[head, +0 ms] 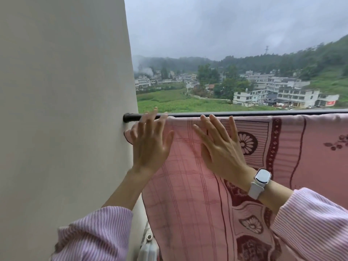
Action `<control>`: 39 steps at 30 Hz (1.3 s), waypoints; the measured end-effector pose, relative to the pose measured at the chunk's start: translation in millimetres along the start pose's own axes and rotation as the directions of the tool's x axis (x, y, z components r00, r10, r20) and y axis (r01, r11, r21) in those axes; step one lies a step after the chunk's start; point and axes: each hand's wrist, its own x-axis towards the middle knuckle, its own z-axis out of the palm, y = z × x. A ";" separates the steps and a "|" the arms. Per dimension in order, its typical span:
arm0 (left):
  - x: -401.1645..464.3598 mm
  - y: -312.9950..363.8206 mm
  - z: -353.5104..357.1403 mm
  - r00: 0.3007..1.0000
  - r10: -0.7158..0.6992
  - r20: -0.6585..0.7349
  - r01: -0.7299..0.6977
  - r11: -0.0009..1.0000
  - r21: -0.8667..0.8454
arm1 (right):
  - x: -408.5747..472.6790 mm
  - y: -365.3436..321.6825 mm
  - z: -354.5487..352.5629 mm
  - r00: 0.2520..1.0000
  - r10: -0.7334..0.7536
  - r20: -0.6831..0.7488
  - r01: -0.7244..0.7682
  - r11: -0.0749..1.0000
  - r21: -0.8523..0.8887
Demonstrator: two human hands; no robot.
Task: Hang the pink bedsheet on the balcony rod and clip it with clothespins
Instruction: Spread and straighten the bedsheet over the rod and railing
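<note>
The pink bedsheet (188,185), patterned with dark red flowers and lines, hangs draped over the black balcony rod (131,116), which runs from the wall rightward across the view. My left hand (150,144) lies flat with spread fingers on the sheet's left edge, fingertips reaching the rod near the wall. My right hand (222,147), with a white watch on the wrist, lies flat on the sheet just below the rod. Neither hand holds anything. No clothespins are visible.
A pale wall (66,110) fills the left side, with the rod's end fixed into it. A white object (148,247) sits low beside the sheet's left edge. Beyond the rod lie fields, buildings and hills.
</note>
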 end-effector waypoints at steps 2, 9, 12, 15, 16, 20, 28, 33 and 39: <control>-3.4 23.4 10.1 0.986 0.124 0.109 -0.129 0.991 0.043 | -16.5 19.0 -4.1 0.998 0.063 0.004 -0.063 0.998 -0.022; 4.6 104.7 40.0 0.959 0.213 0.185 -0.219 0.976 0.012 | -81.8 112.5 -43.7 0.966 0.259 0.026 -0.253 0.959 -0.128; 14.9 151.9 55.3 0.947 0.262 0.187 -0.263 0.965 -0.021 | -100.3 157.6 -73.7 0.935 0.350 0.054 -0.339 0.928 -0.153; 21.3 208.0 70.0 0.916 0.351 0.195 -0.344 0.936 -0.069 | -120.9 203.7 -106.0 0.900 0.413 0.136 -0.385 0.902 -0.193; 23.2 227.6 75.6 0.906 0.375 0.197 -0.365 0.927 -0.087 | -129.5 218.9 -116.8 0.892 0.423 0.162 -0.388 0.898 -0.209; 28.0 311.0 100.5 0.891 0.415 0.182 -0.388 0.907 -0.165 | -174.3 280.6 -163.6 0.883 0.423 0.203 -0.379 0.898 -0.222; 41.2 497.1 145.1 0.888 0.457 0.042 -0.429 0.859 -0.280 | -256.9 424.0 -246.9 0.855 0.485 0.184 -0.451 0.870 -0.200; 68.5 585.7 168.6 0.884 0.453 0.115 -0.409 0.869 -0.278 | -275.8 495.5 -273.2 0.838 0.511 0.190 -0.470 0.854 -0.223; 82.4 614.7 192.1 0.951 0.304 0.047 -0.265 0.887 -0.378 | -271.0 556.9 -257.6 0.825 0.519 0.225 -0.468 0.850 -0.242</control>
